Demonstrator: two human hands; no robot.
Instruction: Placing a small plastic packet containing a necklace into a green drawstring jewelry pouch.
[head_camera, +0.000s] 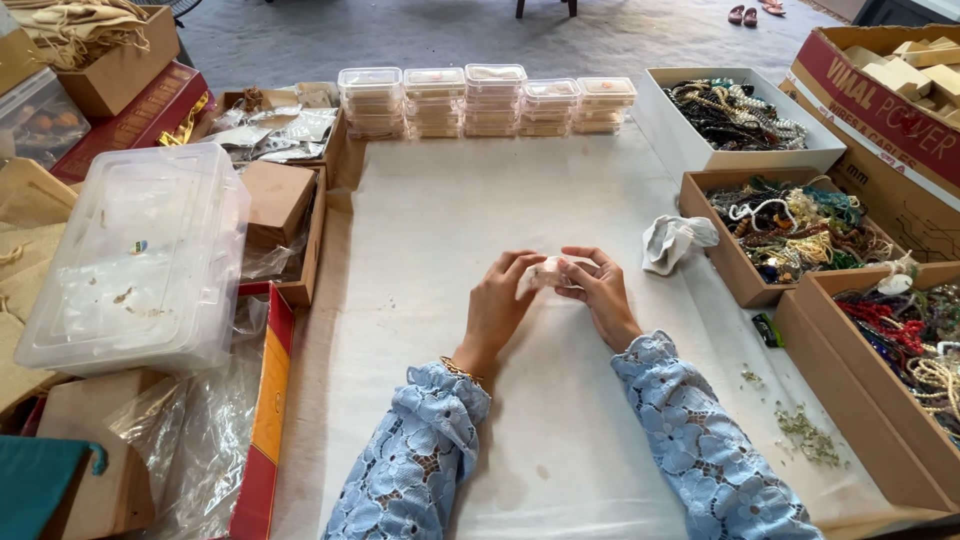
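We hold a small pale packet (548, 272) between both hands over the white cloth (480, 210) that covers the worktable. Our left hand (497, 303) pinches the packet's left end with its fingertips; our right hand (598, 292) grips the right end, fingers curled over the top. The packet looks whitish and soft, partly hidden by our fingers; its long axis runs left to right, from one hand to the other. Both wrists emerge from light blue lace sleeves (690, 440), with a gold bangle (462, 372) on the left wrist.

Just beyond the right hand lies one crumpled white cloth bag (676, 240). Near the right sleeve, small greenish beads (805, 435) are scattered on the cloth. Farther to the right of that hand stand three open boxes of mixed beaded necklaces (800, 225): two brown, one white.

Well to the left of the left hand sits one clear plastic storage bin (135, 260) with its lid on, beside a brown cardboard box (277, 200).

Farthest ahead of both hands, five stacks of small clear plastic boxes (485, 100) stand in a row along the cloth's far edge.
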